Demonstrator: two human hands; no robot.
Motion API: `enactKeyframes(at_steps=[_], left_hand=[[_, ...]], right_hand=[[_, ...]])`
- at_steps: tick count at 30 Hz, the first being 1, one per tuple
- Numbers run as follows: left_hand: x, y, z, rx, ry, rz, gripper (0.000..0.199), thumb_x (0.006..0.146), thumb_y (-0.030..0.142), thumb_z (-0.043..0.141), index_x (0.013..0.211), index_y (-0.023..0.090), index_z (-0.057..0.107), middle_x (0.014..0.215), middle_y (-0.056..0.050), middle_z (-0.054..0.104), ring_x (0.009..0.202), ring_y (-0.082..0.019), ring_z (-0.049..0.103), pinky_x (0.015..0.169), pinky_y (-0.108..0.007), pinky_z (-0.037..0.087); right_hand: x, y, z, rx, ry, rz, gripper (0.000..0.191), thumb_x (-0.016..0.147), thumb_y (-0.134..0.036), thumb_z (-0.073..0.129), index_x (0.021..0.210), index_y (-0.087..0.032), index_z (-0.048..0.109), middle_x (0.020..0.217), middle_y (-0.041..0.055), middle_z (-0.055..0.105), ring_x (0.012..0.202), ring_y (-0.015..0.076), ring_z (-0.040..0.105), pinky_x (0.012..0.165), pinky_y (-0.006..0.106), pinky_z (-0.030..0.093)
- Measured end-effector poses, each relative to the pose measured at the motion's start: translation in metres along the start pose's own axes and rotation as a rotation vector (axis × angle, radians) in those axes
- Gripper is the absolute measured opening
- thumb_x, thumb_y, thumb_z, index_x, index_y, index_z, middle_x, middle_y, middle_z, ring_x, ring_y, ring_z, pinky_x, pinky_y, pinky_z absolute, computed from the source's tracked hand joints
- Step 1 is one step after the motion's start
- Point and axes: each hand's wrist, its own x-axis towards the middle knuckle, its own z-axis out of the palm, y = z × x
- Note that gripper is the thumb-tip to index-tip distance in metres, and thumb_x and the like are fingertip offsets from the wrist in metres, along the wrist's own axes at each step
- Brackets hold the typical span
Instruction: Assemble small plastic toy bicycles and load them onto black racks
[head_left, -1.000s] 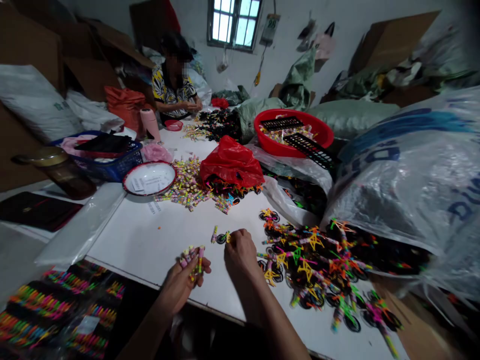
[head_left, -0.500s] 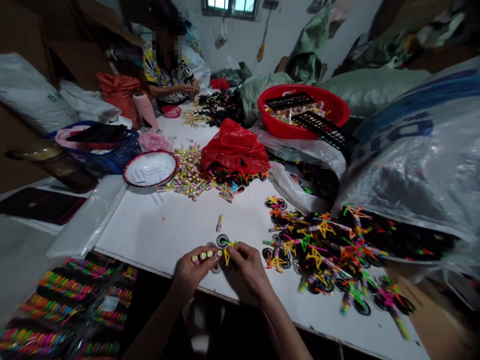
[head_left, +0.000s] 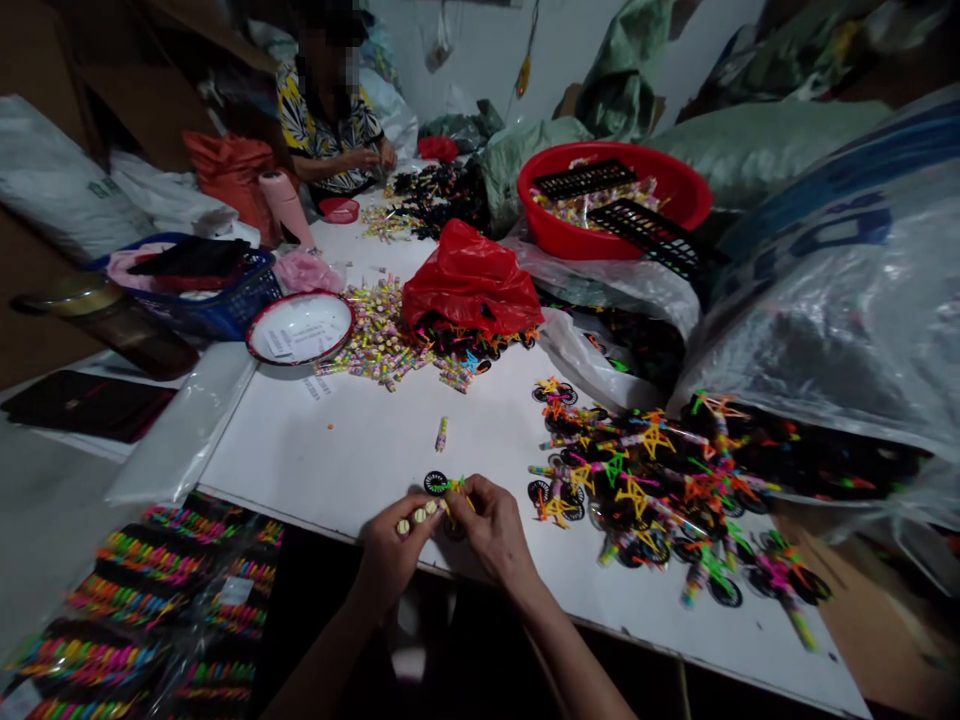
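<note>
Near the table's front edge, my left hand (head_left: 391, 552) is closed around several small printed tubes (head_left: 419, 516), their pale round ends facing up. Beside it, my right hand (head_left: 495, 532) pinches a small toy bicycle (head_left: 435, 484) with black wheels and green and yellow parts. Both hands meet at the bicycle, and fingers cover part of its frame. Whether a tube touches the bicycle I cannot tell. One loose tube (head_left: 442, 434) lies on the white table (head_left: 360, 440) just beyond my hands. To the right spreads a heap of toy bicycles (head_left: 637, 480), many with tubes on them.
A pile of tubes (head_left: 379, 335), a red plastic bag (head_left: 469, 285) and an enamel bowl (head_left: 300, 330) sit farther back. Behind them stands a red basin (head_left: 540, 225). A large clear sack (head_left: 840, 310) bulges at right. Another person (head_left: 330, 130) sits at the far end.
The view has tipped slightly downward. My hands stay together at the bicycle, and fewer tube ends show at my left fingers than before.
</note>
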Motion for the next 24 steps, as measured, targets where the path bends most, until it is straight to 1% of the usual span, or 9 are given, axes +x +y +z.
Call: enactKeyframes(at_steps=[2, 5, 7, 9, 11, 15, 17, 19, 24], left_hand=[[0.001, 0.003, 0.004, -0.040, -0.054, -0.039, 0.026, 0.072, 0.042, 0.066, 0.080, 0.018, 0.070, 0.062, -0.001, 0.063, 0.059, -0.016, 0.055, 0.052, -0.023, 0.041], [0.010, 0.006, 0.002, -0.123, -0.119, -0.100, 0.035, 0.071, 0.047, 0.065, 0.087, 0.017, 0.072, 0.072, -0.005, 0.069, 0.065, -0.017, 0.060, 0.056, -0.024, 0.045], [0.020, 0.005, -0.004, -0.194, -0.038, -0.106, 0.040, 0.068, 0.049, 0.067, 0.091, 0.017, 0.072, 0.088, -0.009, 0.071, 0.078, -0.021, 0.063, 0.064, -0.027, 0.049], [0.028, 0.001, -0.009, -0.239, 0.057, -0.081, 0.041, 0.066, 0.049, 0.070, 0.091, 0.017, 0.072, 0.097, -0.010, 0.070, 0.085, -0.021, 0.062, 0.070, -0.029, 0.050], [0.033, -0.004, -0.010, -0.244, 0.055, -0.056, 0.040, 0.067, 0.047, 0.070, 0.093, 0.016, 0.071, 0.092, -0.008, 0.069, 0.078, -0.018, 0.061, 0.068, -0.028, 0.050], [0.035, -0.005, -0.003, -0.325, -0.018, -0.094, 0.044, 0.072, 0.046, 0.068, 0.103, 0.014, 0.066, 0.069, -0.001, 0.062, 0.052, -0.008, 0.046, 0.045, -0.019, 0.034], [0.038, 0.000, -0.002, -0.423, 0.024, -0.128, 0.047, 0.071, 0.047, 0.070, 0.103, 0.014, 0.064, 0.066, 0.001, 0.058, 0.050, -0.007, 0.043, 0.040, -0.018, 0.026], [0.046, 0.007, -0.005, -0.502, 0.083, -0.165, 0.049, 0.067, 0.049, 0.072, 0.099, 0.013, 0.063, 0.067, 0.001, 0.057, 0.051, -0.007, 0.045, 0.040, -0.018, 0.025], [0.075, 0.013, -0.007, -0.566, 0.088, -0.279, 0.051, 0.062, 0.052, 0.073, 0.091, 0.013, 0.059, 0.071, -0.003, 0.061, 0.051, -0.009, 0.052, 0.041, -0.018, 0.027]], right_hand=[[0.001, -0.006, -0.019, -0.060, -0.047, -0.030, 0.030, 0.078, -0.043, 0.054, 0.062, -0.018, 0.055, 0.055, -0.0010, 0.052, 0.052, 0.0120, 0.044, 0.048, 0.023, 0.032], [-0.003, -0.028, -0.086, -0.309, 0.039, -0.167, 0.031, 0.082, -0.045, 0.051, 0.068, -0.020, 0.061, 0.058, 0.0021, 0.057, 0.053, 0.0150, 0.049, 0.050, 0.026, 0.035], [-0.001, -0.048, -0.134, -0.645, 0.289, -0.295, 0.025, 0.082, -0.043, 0.052, 0.077, -0.022, 0.066, 0.069, 0.0061, 0.062, 0.060, 0.0185, 0.052, 0.053, 0.029, 0.036], [0.013, -0.064, -0.156, -0.940, 0.601, -0.414, 0.018, 0.080, -0.036, 0.055, 0.081, -0.023, 0.067, 0.083, 0.0116, 0.062, 0.072, 0.0242, 0.053, 0.058, 0.033, 0.036], [0.043, -0.070, -0.140, -1.063, 0.664, -0.484, 0.016, 0.080, -0.026, 0.053, 0.088, -0.021, 0.066, 0.091, 0.0144, 0.061, 0.083, 0.0273, 0.053, 0.065, 0.036, 0.038], [0.127, -0.052, -0.045, -1.021, 0.162, -0.367, 0.022, 0.077, -0.011, 0.053, 0.094, -0.018, 0.064, 0.095, 0.0129, 0.061, 0.089, 0.0262, 0.054, 0.068, 0.034, 0.039], [0.156, -0.039, -0.011, -0.992, 0.154, -0.300, 0.022, 0.079, -0.009, 0.049, 0.095, -0.014, 0.063, 0.096, 0.0162, 0.061, 0.086, 0.0263, 0.055, 0.065, 0.033, 0.039], [0.163, -0.026, -0.001, -0.976, 0.174, -0.282, 0.022, 0.082, -0.009, 0.044, 0.094, -0.013, 0.061, 0.096, 0.0163, 0.061, 0.084, 0.0247, 0.056, 0.064, 0.032, 0.038], [0.134, 0.000, -0.028, -0.869, 0.070, -0.417, 0.016, 0.088, -0.022, 0.043, 0.087, -0.020, 0.060, 0.085, 0.0049, 0.061, 0.073, 0.0170, 0.055, 0.063, 0.027, 0.038]])
